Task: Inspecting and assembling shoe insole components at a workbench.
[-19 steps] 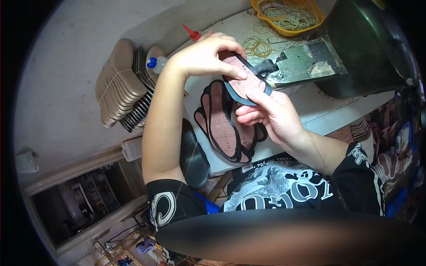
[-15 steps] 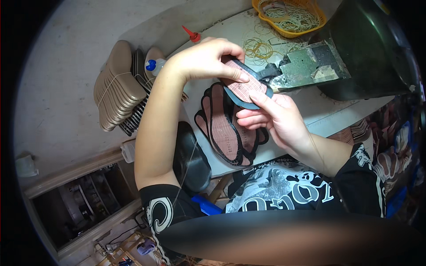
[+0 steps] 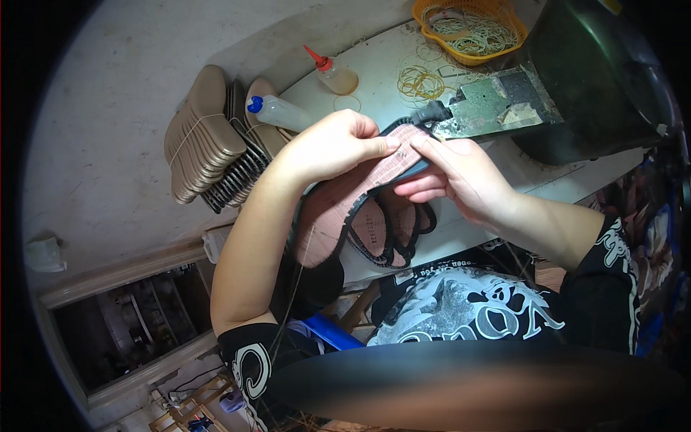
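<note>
Head view, near to far. Nearest the wearer: black T-shirt w/ white print (image 3: 468,317), both forearms rising from lower edge. Just beyond, at front edge of the white bench (image 3: 576,183), a loose pile of pink insoles w/ black edging (image 3: 389,230) lies flat, partly under the hands. Left hand (image 3: 327,147) and right hand (image 3: 461,176) meet over that pile and together pinch one pink insole (image 3: 338,209), held tilted above bench: left hand closed over its upper end, fingertips pressing the top face; right hand closed on same end from the other side, thumb on top, fingers curled beneath. The insole's far tip sits against a dark toothed part (image 3: 432,111) at the near edge of a worn metal plate (image 3: 497,101); whether they touch cannot be told. To wearer's left, on floor beside bench, a tied bundle of tan soles (image 3: 201,137) leans against a row of black-edged pieces (image 3: 237,180). Further back on bench: clear bottle w/ blue cap (image 3: 281,111) lying on its side, squat bottle w/ red nozzle (image 3: 335,75), loose rubber bands (image 3: 421,81). Farthest: orange basket (image 3: 504,36) holding more bands, and a large dark machine body (image 3: 597,79) at right.
</note>
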Tool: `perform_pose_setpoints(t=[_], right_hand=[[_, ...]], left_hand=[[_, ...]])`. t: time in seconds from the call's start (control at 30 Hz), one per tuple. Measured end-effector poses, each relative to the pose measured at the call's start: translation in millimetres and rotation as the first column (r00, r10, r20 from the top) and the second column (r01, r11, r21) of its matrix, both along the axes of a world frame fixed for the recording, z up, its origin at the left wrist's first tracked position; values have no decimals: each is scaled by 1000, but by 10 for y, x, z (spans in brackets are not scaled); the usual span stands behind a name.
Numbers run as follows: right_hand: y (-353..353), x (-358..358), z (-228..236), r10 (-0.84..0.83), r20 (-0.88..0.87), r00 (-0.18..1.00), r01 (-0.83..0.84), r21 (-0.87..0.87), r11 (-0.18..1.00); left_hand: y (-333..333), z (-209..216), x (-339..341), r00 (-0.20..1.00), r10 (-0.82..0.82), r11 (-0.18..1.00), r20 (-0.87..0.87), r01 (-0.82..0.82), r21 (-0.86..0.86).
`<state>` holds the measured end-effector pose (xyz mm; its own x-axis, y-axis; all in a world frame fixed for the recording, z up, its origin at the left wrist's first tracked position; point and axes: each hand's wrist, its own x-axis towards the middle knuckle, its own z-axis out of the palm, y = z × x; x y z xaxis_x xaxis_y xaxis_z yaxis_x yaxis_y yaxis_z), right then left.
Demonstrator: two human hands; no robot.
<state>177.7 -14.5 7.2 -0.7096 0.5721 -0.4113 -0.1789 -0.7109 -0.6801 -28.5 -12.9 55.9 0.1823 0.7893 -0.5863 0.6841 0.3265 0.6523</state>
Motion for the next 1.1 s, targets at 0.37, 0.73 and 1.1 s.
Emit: perform_pose_setpoints(t=[0.37, 0.73, 1.1], right_hand=[[43, 155, 33, 162, 12, 987, -162, 38, 986], [77, 791, 175, 441, 129, 888, -455, 114, 883], [52, 459, -57, 172, 61, 983, -175, 59, 983]], left_hand=[[-221, -61, 121, 917, 348, 930, 195, -311, -197], [-252, -70, 236, 838, 494, 857, 234, -422, -297], [-65, -274, 16, 857, 481, 869, 185, -494, 26]])
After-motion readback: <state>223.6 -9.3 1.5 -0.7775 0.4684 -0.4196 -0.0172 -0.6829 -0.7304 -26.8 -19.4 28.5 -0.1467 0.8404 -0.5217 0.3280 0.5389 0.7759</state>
